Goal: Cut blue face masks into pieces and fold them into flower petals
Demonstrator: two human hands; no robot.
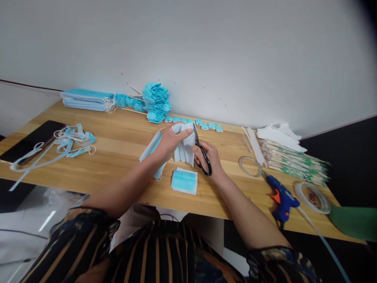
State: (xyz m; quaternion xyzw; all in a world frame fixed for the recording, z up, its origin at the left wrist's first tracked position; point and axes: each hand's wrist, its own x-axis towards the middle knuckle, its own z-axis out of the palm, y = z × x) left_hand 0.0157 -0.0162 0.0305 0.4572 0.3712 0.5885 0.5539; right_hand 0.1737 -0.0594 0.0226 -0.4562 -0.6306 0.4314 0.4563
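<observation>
— Where was the mask (184, 151)?

— Held up just above the middle of the counter (118, 157), with its pleats hanging down. The left hand (169, 141) was clenched on its upper edge, thumb laid across the top. The right hand (210, 155) gripped the black scissors (206, 167), blades pointing up and touching the mask's right edge.

— What lay beneath?

— A folded blue piece (184, 181) lay flat on the wood, just short of the near edge, between the two forearms.

— Any open room?

— A bare strip ran left of the left forearm as far as a tangle of cut ear loops (67, 141) and a dark phone (32, 139) at the left edge. To the right, a see-through tape ring (249, 166) sat near. Beyond it were a blue glue gun (281, 198) close to the near edge, a second tape roll (312, 197) and a pile of wrapped sticks (294, 161).

— And the far edge?

— Crowded along the wall: a stack of masks (85, 100) far left, a blue flower (156, 102), and a row of small blue bits (194, 122) just beyond the hands.
</observation>
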